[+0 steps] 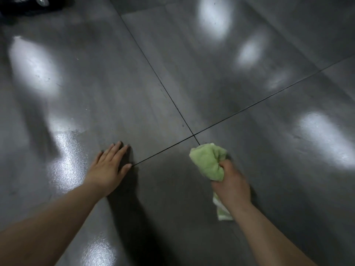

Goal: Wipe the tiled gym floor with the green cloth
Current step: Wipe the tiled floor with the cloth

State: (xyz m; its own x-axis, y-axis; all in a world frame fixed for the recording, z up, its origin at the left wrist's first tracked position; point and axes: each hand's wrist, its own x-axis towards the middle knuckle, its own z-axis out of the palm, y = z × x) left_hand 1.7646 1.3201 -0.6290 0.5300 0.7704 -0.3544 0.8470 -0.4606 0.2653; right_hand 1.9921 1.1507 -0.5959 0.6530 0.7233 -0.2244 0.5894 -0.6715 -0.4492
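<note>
R hand (231, 186) grips green cloth (208, 162); L hand (109, 167) flat on floor (249, 83)

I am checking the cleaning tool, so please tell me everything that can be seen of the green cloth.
The green cloth is pale green, soft like terry, bunched up rather than spread flat. The right hand grips its middle. One crumpled end sticks out ahead of the hand, near where the dark tile joints cross; a paler end trails behind under the wrist, seemingly on the grey floor.

dim overall; white glare patches on glossy floor (172, 73); soft motion blur; wide-angle edge curvature.
</note>
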